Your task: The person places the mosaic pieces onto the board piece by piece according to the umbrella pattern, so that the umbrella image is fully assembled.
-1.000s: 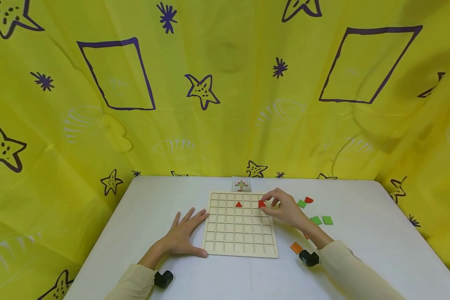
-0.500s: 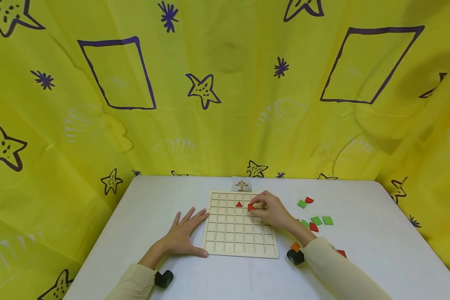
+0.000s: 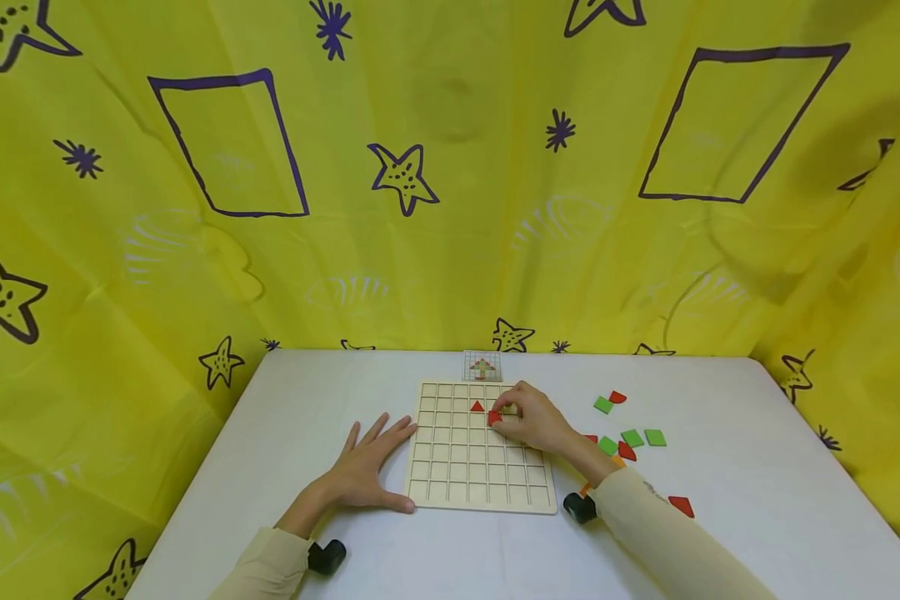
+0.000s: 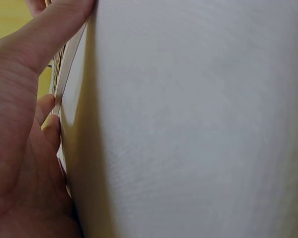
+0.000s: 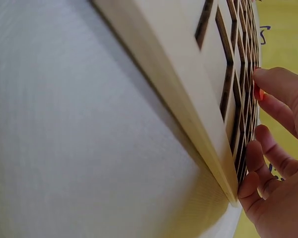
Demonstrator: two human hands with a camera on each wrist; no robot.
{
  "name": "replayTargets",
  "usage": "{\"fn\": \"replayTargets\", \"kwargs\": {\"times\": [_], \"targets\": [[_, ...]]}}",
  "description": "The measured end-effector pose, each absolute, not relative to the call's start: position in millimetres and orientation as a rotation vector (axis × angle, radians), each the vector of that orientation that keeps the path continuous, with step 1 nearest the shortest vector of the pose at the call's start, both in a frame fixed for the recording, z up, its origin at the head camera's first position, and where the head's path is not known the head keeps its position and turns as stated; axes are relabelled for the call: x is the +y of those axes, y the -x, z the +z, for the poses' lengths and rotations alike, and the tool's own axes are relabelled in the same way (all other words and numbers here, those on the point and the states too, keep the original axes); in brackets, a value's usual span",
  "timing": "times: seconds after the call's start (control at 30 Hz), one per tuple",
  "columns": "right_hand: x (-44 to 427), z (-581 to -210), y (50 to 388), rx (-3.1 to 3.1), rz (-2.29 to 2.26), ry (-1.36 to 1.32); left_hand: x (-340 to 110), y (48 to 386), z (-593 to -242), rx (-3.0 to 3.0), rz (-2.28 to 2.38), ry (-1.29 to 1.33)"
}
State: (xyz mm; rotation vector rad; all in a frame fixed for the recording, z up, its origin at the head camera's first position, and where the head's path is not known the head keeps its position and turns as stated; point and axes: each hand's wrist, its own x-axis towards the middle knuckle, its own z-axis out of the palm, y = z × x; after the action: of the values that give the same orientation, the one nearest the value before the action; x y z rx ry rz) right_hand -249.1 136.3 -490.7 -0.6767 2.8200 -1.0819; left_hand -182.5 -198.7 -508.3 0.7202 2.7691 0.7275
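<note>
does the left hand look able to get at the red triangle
Probably yes: the left hand, fingers spread, has only bare board between it and the red triangle. The right hand, pinching a red piece, sits close on the triangle's other side.

Yellow fabric (image 3: 450,242) with dark stars (image 3: 405,177) hangs behind and on both sides; a white tabletop (image 3: 322,387) lies between.

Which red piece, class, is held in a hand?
The red piece just right of the red triangle on the board; the right hand pinches it, while the others lie unheld.
</note>
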Motion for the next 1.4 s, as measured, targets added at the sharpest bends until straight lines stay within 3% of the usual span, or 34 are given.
{"fn": "replayTargets", "kwargs": {"times": [0.97, 1.4], "targets": [[132.9, -492.0, 246.8, 2.878, -0.950, 0.681, -199.1, 180.8, -508.9, 2.782, 0.784, -0.763], [143.9, -491.6, 245.0, 2.802, -1.177, 0.737, -197.9, 181.2, -505.5, 2.782, 0.708, -0.721]]}}
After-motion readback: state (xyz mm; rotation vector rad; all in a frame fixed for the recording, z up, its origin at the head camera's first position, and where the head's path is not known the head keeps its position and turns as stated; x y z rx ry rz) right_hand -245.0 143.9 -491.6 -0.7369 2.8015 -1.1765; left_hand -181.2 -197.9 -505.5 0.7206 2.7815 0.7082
